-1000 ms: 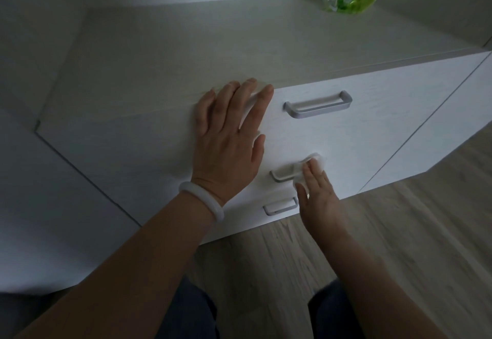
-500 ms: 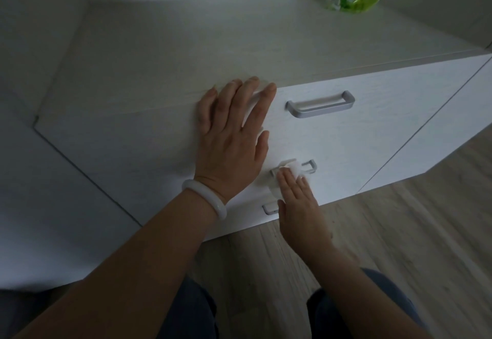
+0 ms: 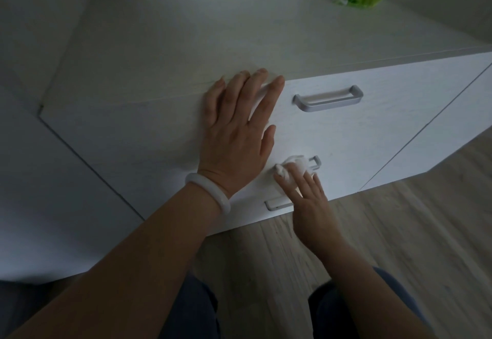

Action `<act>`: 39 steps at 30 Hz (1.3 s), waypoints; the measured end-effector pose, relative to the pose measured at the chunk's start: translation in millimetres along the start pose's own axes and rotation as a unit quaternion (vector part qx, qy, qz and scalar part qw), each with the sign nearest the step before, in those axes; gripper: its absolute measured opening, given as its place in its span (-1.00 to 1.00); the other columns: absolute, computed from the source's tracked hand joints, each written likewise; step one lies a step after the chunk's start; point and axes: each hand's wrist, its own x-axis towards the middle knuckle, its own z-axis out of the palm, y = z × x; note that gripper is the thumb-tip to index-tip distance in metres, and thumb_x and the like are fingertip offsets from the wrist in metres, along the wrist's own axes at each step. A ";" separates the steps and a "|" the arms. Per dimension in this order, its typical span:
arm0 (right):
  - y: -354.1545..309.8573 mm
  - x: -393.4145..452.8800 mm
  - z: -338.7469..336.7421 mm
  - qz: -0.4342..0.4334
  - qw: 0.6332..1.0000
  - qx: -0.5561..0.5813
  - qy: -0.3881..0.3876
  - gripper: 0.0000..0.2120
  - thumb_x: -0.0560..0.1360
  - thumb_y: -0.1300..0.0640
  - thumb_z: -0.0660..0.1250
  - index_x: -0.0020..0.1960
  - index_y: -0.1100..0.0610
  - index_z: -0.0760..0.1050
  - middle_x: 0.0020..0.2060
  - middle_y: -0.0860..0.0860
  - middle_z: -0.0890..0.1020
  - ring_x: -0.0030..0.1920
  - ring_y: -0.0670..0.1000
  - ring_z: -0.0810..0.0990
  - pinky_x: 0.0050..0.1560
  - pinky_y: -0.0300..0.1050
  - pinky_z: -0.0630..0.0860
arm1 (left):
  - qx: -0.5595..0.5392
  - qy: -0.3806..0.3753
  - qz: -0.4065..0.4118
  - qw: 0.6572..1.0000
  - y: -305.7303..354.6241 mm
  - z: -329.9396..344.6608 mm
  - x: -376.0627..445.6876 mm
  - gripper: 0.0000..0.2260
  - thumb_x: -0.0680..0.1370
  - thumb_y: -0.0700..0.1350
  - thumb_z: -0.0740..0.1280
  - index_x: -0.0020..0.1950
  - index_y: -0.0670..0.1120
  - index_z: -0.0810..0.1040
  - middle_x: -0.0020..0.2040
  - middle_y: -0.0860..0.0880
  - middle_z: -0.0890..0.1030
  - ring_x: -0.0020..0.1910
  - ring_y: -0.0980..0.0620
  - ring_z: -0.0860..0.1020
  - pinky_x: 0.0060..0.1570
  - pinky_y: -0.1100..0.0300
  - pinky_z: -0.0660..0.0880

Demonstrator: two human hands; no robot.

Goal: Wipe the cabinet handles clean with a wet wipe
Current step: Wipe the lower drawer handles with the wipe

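While right hand (image 3: 308, 200) presses bunched wet wipe (image 3: 294, 168) onto middle handle (image 3: 314, 164), lower centre of frame, fingers together and extended over wad; whether thumb pinches it, cannot tell. Left hand (image 3: 237, 136) flat on cabinet front (image 3: 386, 125), fingers slightly spread, bracing. Top handle (image 3: 328, 99) upper right of centre, bottom handle (image 3: 277, 204) partly behind right hand. Risks: wad slipping off narrow bar under loose hold; underside and right end of bar missed; drawer sliding if push loosens brace.
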 end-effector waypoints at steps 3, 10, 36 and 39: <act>-26.9 3.3 1.4 0.022 0.999 0.027 0.019 -0.14 0.38 0.49 0.24 0.57 -0.02 0.08 0.56 0.02 0.06 0.56 0.06 -0.10 0.53 0.14 -0.03 | -0.001 -0.001 -0.003 1.000 0.1 0.5 -0.6 -0.44 0.52 0.01 0.28 0.53 0.00 0.30 0.47 -0.07 0.38 0.43 -0.10 0.27 0.48 -0.05 -0.01; 15.1 3.4 -7.1 0.103 0.994 -0.019 0.028 -0.15 0.47 0.33 0.26 0.58 -0.05 -0.12 0.57 0.00 0.01 0.56 0.08 -0.01 0.55 0.11 -0.11 | 0.001 -0.002 0.005 1.000 -1.7 0.5 -0.7 -0.45 0.54 0.02 0.26 0.53 -0.01 0.29 0.48 -0.07 0.37 0.43 -0.09 0.27 0.47 -0.06 0.00; -41.0 25.6 13.4 0.137 0.988 0.074 0.000 -0.39 0.57 -0.13 0.20 0.51 0.13 0.17 0.51 0.07 0.19 0.53 0.08 0.06 0.46 -0.06 -0.03 | 0.007 0.016 0.008 1.000 -2.5 4.1 0.1 -0.47 0.55 0.02 0.26 0.52 -0.02 0.32 0.45 -0.09 0.40 0.41 -0.09 0.26 0.46 -0.04 -0.02; -1.0 18.7 2.5 0.087 0.995 -0.040 0.025 -0.47 0.53 -0.05 0.31 0.43 0.06 0.28 0.45 0.05 0.31 0.49 0.09 0.21 0.49 0.11 0.14 | 0.003 0.013 0.015 1.000 -4.3 2.6 -0.4 -0.46 0.55 0.01 0.26 0.52 -0.02 0.31 0.46 -0.09 0.39 0.41 -0.09 0.25 0.46 -0.02 -0.03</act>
